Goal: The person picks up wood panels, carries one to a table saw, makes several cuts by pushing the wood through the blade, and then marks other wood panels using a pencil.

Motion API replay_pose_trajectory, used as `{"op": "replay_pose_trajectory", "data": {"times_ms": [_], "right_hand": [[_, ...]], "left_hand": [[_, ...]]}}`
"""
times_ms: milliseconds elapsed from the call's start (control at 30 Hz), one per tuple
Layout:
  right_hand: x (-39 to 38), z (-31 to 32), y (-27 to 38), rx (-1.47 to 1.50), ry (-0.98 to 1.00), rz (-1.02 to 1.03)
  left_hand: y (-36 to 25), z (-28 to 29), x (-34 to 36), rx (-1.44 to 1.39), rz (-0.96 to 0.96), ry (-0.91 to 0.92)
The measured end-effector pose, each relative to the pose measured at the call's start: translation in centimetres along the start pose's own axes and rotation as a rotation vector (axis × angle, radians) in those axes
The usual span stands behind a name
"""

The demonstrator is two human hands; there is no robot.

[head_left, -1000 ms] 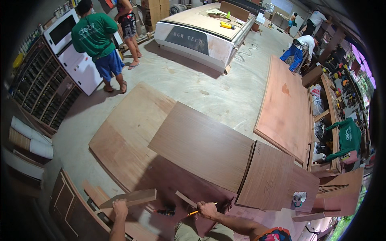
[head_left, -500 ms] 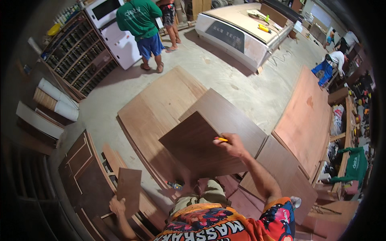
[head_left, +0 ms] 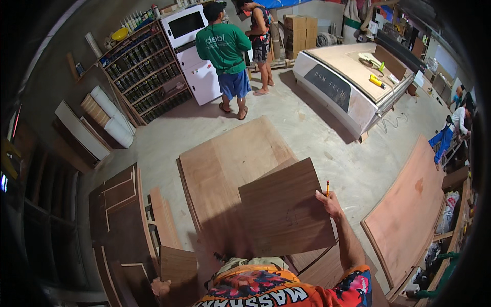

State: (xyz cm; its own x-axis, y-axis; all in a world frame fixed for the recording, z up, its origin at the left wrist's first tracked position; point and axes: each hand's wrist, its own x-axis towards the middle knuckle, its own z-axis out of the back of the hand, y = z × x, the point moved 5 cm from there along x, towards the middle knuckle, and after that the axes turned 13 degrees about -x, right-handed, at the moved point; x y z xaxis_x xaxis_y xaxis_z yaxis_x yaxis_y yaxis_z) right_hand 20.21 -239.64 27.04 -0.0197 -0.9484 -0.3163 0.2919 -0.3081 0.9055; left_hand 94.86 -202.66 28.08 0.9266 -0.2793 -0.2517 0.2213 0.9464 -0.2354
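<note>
A dark wood panel (head_left: 286, 207) is gripped at its right edge by the right hand (head_left: 327, 202), closed, with a pencil (head_left: 328, 188) upright. A smaller panel (head_left: 178, 266) is clasped by the left hand (head_left: 159, 287). Carrying appears underway; steady, level handling above the floor sheets (head_left: 230, 163) is called for.

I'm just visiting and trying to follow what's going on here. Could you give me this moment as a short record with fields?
place: workshop with a concrete floor
right hand: grips the edge of a dark panel lifted off the floor, with a pencil in the same hand
left hand: holds a small board
below the panel: light sheet flat on the floor
right side: long sheet on the floor
background: two people standing by a white machine; shelf of bottles
</note>
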Motion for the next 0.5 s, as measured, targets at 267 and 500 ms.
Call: {"op": "replay_pose_trajectory", "data": {"times_ms": [267, 500], "right_hand": [[4.6, 1.5, -5.0, -0.01, 0.005, -0.039], [9.4, 2.1, -12.5, 0.021, 0.125, -0.186]], "left_hand": [[2.7, 1.1, -1.7, 0.141, 0.008, -0.088], [2.2, 1.3, -3.3, 0.161, -0.036, -0.085]]}}
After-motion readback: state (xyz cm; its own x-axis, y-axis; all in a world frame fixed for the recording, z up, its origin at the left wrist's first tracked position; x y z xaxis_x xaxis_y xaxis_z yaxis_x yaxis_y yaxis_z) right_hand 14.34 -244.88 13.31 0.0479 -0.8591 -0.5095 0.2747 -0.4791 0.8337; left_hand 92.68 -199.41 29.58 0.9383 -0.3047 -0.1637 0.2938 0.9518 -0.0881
